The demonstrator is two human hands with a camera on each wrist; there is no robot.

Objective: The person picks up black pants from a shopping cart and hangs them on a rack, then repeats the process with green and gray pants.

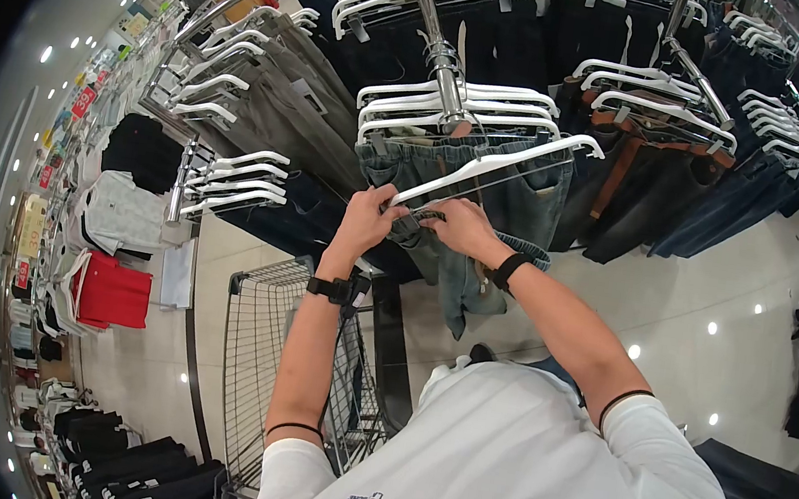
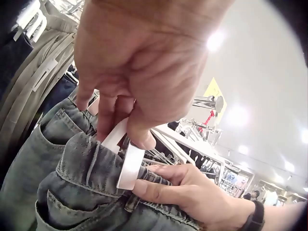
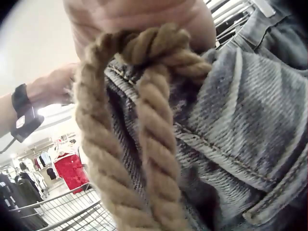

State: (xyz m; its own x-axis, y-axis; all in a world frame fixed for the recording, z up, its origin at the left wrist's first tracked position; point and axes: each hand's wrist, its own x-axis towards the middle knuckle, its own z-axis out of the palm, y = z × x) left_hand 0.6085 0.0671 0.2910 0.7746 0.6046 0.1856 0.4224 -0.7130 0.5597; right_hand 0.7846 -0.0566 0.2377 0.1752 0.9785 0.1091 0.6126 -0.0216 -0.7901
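Observation:
My left hand (image 1: pixel 368 222) pinches a white piece at the lower end of a white hanger (image 1: pixel 491 166), right at the waistband of a pair of blue-grey jeans (image 1: pixel 466 284). In the left wrist view that white piece (image 2: pixel 131 166) lies over the elastic waistband between thumb and fingers. My right hand (image 1: pixel 468 230) grips the same waistband a little to the right, thumb on the near side. The hanger slants up to the right, over other jeans on the rack. A thick tan rope drawstring (image 3: pixel 159 144) hangs in a loop from the waistband, below my right palm.
A metal rack arm (image 1: pixel 451 85) with more white hangers and jeans stands just ahead. Grey trousers (image 1: pixel 289 94) hang at the left, dark trousers with a brown belt (image 1: pixel 616 177) at the right. A wire shopping cart (image 1: pixel 255 352) stands by my left arm.

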